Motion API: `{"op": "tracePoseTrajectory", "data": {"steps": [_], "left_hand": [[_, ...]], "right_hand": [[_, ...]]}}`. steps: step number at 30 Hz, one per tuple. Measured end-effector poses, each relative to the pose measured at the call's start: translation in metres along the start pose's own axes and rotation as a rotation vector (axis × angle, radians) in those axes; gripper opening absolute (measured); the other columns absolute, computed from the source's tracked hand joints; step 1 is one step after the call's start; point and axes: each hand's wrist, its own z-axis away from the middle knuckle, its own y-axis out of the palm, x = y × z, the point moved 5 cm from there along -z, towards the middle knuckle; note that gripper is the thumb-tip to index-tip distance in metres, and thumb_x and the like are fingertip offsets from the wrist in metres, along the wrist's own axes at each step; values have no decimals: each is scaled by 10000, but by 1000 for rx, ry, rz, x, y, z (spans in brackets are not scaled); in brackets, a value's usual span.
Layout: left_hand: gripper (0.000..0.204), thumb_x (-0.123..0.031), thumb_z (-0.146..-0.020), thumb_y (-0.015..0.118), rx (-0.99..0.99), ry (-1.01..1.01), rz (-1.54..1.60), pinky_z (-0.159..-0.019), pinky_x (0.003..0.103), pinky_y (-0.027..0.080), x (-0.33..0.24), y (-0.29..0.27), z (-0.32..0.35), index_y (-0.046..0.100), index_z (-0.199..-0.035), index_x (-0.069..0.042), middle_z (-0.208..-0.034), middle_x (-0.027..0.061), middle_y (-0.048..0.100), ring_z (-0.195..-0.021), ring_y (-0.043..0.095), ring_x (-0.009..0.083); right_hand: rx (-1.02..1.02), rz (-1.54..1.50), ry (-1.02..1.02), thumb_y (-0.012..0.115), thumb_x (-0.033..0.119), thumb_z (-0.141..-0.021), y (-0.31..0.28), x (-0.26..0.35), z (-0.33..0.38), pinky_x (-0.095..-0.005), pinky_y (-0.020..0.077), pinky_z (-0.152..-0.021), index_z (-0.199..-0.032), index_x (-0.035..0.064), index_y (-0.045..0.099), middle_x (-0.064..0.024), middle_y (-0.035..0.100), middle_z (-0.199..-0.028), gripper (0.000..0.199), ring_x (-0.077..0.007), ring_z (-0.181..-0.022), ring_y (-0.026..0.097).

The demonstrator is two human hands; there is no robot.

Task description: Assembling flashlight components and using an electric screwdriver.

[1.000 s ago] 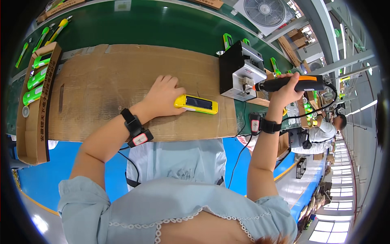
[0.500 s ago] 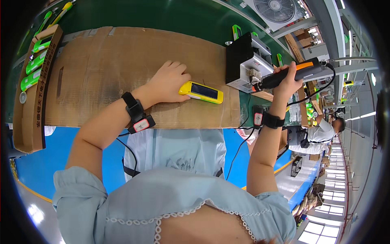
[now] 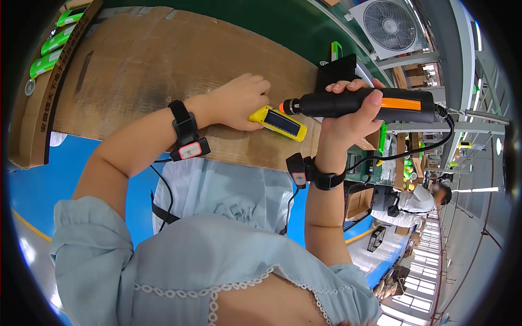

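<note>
My left hand (image 3: 239,103) is closed on the near-left end of a yellow handheld device (image 3: 299,133) with a long dark screen. The device lies screen up on a cardboard sheet (image 3: 147,60). Wrapped in my right hand (image 3: 352,126) is a black electric screwdriver (image 3: 331,103) with an orange stripe, held level above the table. Its orange-tipped bit end points left, over the device's upper edge; whether it touches cannot be made out. A cable runs from the screwdriver's back end. Behind it stands a black box (image 3: 342,70), mostly hidden by my right hand and the tool.
At the left, a long cardboard tray (image 3: 50,103) holds several green devices (image 3: 46,64). Another green device (image 3: 336,50) stands by the black box. A white box fan (image 3: 389,26) is at the far right. One person (image 3: 416,201) is farther back on the right.
My right hand has brought the screwdriver left from beside the black box to above the yellow device. My left hand stays on the device. The whole view has shifted somewhat.
</note>
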Motion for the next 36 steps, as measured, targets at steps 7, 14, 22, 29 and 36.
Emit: {"op": "tracePoseTrajectory", "data": {"steps": [7,14,22,29,36], "left_hand": [[386,-325,-651,737,-8,0,-16,-790,365,393,4,-1,1,620,-881,-37,-895,110,480,-896,475,275],[381,-316,-650,733,-6,1,-34,-787,364,392,-3,1,0,620,-876,-31,-897,113,486,-894,478,276],[389,-323,-633,740,-30,-46,-1,-788,377,389,3,17,2,611,-866,-39,-909,121,497,-899,483,286],[413,-321,-614,744,-23,-49,-87,-792,382,386,16,-3,-6,596,-864,-29,-906,121,505,-896,483,294],[464,-286,-589,664,47,-43,-34,-755,421,394,2,-5,-11,544,-957,-31,-905,163,529,-870,505,341]], "right_hand": [[43,0,0,588,165,-885,6,-13,2,-363,535,-581,-1094,20,400,-108,556,-753,316,-204,-608,581],[12,-32,11,576,151,-891,-3,-8,2,-361,535,-581,-1085,17,400,-108,557,-751,295,-200,-612,581],[102,6,120,582,96,-872,-3,-40,8,-329,513,-599,-1058,-2,416,-100,558,-710,268,-188,-600,580],[167,-27,92,607,78,-842,19,-50,-8,-297,488,-588,-1007,-5,452,-92,569,-686,241,-171,-577,572],[91,-9,125,604,38,-819,-1,-42,7,-293,486,-626,-1030,23,437,-80,553,-768,270,-159,-658,579]]}}
